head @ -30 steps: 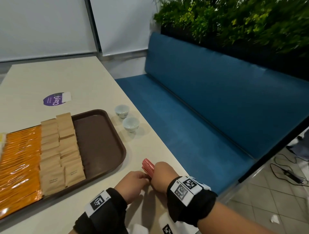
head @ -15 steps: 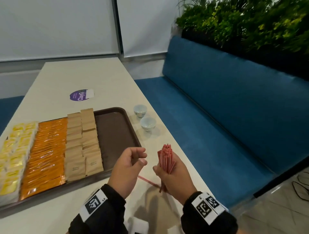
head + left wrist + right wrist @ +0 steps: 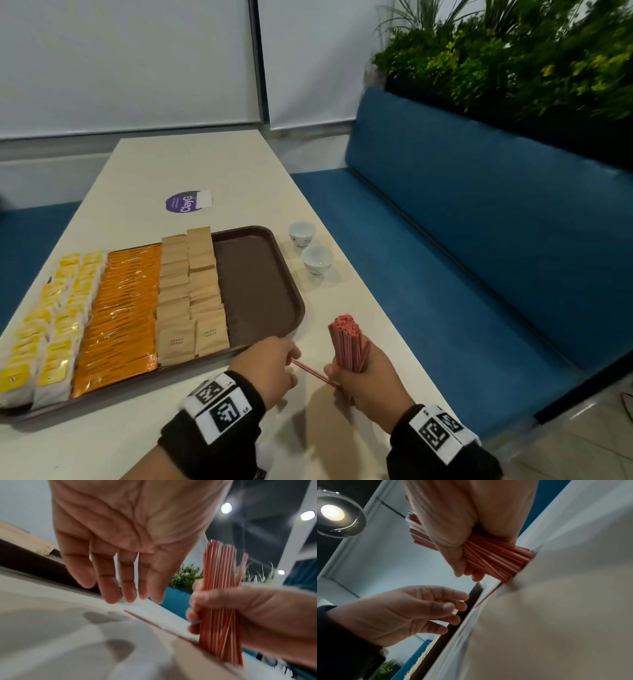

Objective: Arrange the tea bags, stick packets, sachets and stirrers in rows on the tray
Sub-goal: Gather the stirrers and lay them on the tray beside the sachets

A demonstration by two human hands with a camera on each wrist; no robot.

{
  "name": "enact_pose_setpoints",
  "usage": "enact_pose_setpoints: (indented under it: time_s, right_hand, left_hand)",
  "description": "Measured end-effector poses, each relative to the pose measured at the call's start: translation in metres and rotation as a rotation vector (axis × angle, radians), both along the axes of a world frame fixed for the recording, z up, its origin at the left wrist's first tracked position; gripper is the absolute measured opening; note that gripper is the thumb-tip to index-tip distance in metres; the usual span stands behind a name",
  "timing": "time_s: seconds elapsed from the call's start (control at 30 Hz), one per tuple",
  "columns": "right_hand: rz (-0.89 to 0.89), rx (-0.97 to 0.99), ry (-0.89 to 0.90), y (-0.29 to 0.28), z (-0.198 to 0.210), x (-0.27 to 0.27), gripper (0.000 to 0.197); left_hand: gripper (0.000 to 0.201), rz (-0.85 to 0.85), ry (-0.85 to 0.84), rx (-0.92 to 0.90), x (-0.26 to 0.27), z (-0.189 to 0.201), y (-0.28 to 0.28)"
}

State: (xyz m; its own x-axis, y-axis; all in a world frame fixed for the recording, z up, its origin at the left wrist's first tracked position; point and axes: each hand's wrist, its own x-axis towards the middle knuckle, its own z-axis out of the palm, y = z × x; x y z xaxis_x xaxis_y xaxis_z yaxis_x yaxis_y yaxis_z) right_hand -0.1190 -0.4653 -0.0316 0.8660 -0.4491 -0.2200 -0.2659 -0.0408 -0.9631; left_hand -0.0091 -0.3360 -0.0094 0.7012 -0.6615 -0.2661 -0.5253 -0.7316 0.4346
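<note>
Stirrers bundle (image 3: 348, 342) upright, butted on surface (image 3: 205, 164), right hand (image 3: 364, 383) fingers clamped round it; left hand (image 3: 270, 366) fingers straight, apart, above loose stirrer (image 3: 313, 372)

even indoor light, ceiling lamps (image 3: 332, 512) glaring, soft shadows — wrist views blurred, edges warped

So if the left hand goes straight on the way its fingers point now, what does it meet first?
Probably the near rim of the brown tray, since the left hand points forward just short of it, above the single loose stirrer on the table. Depth is unclear, so the fingers might pass above the rim.
</note>
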Motion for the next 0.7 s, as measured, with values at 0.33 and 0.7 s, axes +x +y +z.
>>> enact_pose_setpoints:
  time_s: [0.33,0.7]
  right_hand:
    - [-0.072,0.017,0.092,-0.001,0.006,0.013,0.031]
    - [0.061,-0.233,0.195,0.000,0.000,0.021,0.030]
  left_hand:
    - [0.022,-0.167,-0.249,0.324,0.003,-0.005,-0.026]
    - [0.025,-0.218,-0.289,0.381,0.009,-0.021,-0.019]
